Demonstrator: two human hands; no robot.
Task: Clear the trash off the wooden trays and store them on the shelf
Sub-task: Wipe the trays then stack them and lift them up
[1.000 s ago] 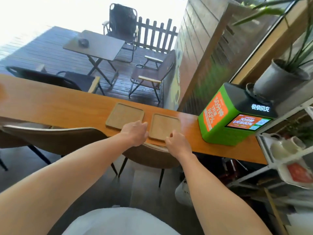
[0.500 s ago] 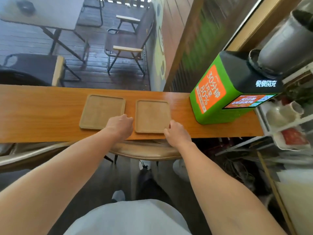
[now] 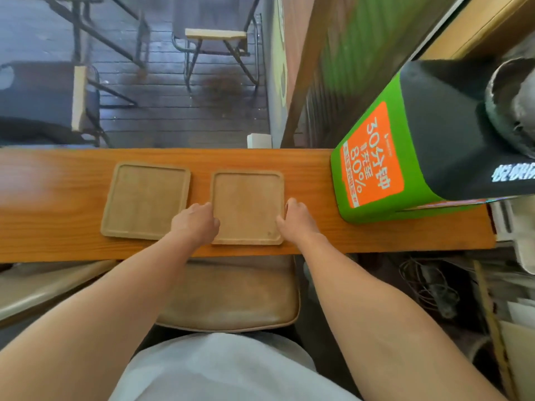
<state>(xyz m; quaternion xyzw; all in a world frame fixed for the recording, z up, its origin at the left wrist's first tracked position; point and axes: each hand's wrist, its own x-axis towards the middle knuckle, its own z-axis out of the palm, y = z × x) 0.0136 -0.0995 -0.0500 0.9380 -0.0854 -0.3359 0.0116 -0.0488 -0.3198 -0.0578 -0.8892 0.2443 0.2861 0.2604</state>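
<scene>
A person's left hand [image 3: 194, 224] and right hand [image 3: 298, 220] curl against opposite edges of the bare tray [image 3: 247, 207] left of the green box [image 3: 411, 157], where an uneven lift could knock the neighbouring tray [image 3: 146, 199] beyond it.

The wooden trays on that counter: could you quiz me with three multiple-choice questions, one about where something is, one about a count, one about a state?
1. Where is the green box?
A. right of both trays
B. between the trays
C. on a tray

2. How many trays lie on the counter?
A. one
B. two
C. four

3. What is on the trays?
A. cups
B. trash
C. nothing visible

Answers: 1 A, it stands at the counter's right end. 2 B, the left tray and right tray lie side by side. 3 C, both look bare; the left hand and right hand flank the right tray.
</scene>
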